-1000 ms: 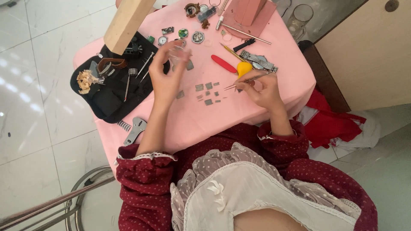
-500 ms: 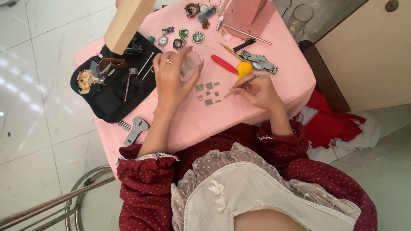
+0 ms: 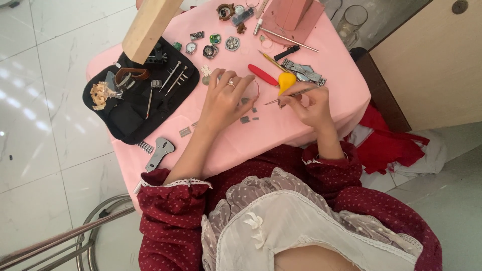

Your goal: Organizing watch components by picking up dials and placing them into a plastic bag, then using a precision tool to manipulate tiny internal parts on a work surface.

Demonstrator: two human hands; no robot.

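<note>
Thin metal tweezers (image 3: 286, 96) were pinched in the right hand (image 3: 309, 103), centre frame, tips aimed left. Left hand (image 3: 226, 98) was laid flat, fingers spread, on the pink table (image 3: 281, 130). Four small grey parts (image 3: 245, 119) were counted; two watch faces (image 3: 211, 51) sat upper centre.

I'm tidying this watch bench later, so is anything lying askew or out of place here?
Yes. A grey metal tool and a small spring lie close to the near-left edge of the pink table, outside the black tool pouch. Red and white cloth lies crumpled on the floor to the right.
</note>
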